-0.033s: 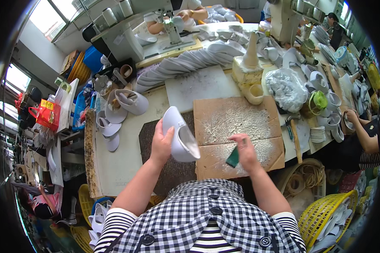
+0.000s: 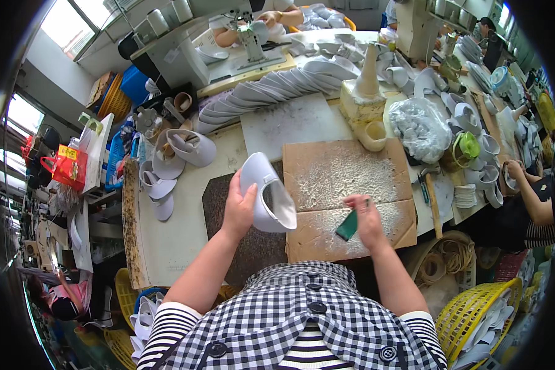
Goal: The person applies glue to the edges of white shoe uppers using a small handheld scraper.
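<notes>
My left hand [image 2: 239, 208] grips a white shoe upper [image 2: 264, 206], tilted, with its opening facing right. It is held above a dark mat [image 2: 219, 206], close to the left edge of a cardboard sheet [image 2: 299, 240] crusted with whitish dried residue. Over that cardboard, my right hand [image 2: 369, 223] is closed on a small flat green tool [image 2: 347, 226], which points down to the left and looks like a scraper. Whether the tool touches the cardboard I cannot tell. A yellowish block with a pointed cone [image 2: 367, 77] stands beyond it.
A row of overlapping white uppers [image 2: 259, 98] lies across the table, and several more uppers [image 2: 194, 148] sit at left. A clear plastic bag [image 2: 418, 129], a hammer [image 2: 433, 203] and a yellow basket [image 2: 475, 320] are at right. Co-workers sit nearby, one behind a sewing machine [image 2: 250, 46].
The upper has turned a little, showing more of its opening, and moved slightly right. My right hand has shifted slightly right with the green scraper.
</notes>
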The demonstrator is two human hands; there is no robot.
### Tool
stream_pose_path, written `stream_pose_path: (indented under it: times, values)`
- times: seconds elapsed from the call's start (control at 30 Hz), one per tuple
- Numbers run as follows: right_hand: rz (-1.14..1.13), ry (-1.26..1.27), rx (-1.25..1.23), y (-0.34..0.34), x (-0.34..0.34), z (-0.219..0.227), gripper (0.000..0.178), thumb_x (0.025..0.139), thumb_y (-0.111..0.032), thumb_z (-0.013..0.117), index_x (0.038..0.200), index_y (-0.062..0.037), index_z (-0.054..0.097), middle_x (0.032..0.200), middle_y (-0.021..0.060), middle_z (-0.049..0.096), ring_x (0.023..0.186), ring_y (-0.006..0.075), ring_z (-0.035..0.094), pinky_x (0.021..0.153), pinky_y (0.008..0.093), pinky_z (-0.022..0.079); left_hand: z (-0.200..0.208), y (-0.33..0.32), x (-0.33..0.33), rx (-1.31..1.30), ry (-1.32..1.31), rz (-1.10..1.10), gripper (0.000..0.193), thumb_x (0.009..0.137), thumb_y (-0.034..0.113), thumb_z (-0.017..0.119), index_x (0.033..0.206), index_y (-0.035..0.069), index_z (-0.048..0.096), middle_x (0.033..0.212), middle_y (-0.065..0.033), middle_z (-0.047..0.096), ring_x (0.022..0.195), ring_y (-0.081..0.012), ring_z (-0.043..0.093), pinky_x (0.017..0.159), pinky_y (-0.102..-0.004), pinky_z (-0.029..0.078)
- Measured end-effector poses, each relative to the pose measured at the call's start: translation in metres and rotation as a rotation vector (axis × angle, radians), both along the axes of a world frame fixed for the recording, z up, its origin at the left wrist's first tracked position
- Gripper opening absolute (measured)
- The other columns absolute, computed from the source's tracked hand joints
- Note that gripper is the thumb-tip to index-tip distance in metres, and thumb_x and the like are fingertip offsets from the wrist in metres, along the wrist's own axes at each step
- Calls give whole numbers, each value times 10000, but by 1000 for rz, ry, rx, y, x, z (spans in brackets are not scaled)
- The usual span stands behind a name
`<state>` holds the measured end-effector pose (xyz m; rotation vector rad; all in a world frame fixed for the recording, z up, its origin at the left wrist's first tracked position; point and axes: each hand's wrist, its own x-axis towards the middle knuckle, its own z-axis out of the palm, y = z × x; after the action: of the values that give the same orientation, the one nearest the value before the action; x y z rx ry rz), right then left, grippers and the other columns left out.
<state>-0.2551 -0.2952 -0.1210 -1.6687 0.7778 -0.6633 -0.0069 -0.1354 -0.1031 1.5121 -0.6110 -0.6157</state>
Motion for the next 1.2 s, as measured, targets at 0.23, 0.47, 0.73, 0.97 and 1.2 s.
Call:
stream_pose_path:
  times: [0.23,0.47,0.73,0.97,1.2]
  values:
    - [-268,-54,296,-78,-34,-5,422,987,-449,430,1043,-52,558,878,15,562,765,98,556,662,240,465,-82,-18,4,287,34,-57,682,908,55,503,1478,33,130,1425,-220,339,1297,-302,388,1075,-360,315]
    - [-459,-213,-72,-168,15,6,198,935,-184,596,1094,-71,563,835,18,602,820,83,581,668,254,486,-67,-18,-5,181,787,102,303,940,227,573,1126,-7,526,961,-86,633,854,-163,620,788,-340,522]
    - [-380,181,-603,-212,57,-23,200,853,-67,616,1051,-86,598,919,139,647,784,296,605,721,364,478,-50,-9,-8,77,675,-29,326,971,295,512,1177,44,486,962,-67,608,830,-140,593,768,-303,505]
    - [-501,117,-252,-206,59,-15,195,873,-134,612,1053,-63,590,830,111,649,766,254,640,725,373,491,-7,-21,8,70,203,-15,314,976,222,483,1203,6,463,1021,-75,582,924,-130,554,850,-285,450]
    - [-433,-181,410,-192,11,-38,203,906,-111,569,1098,-51,540,937,94,613,789,177,638,636,289,562,-49,-77,33,213,84,-91,329,976,188,469,1225,-25,436,1068,-114,570,957,-151,559,861,-306,461]
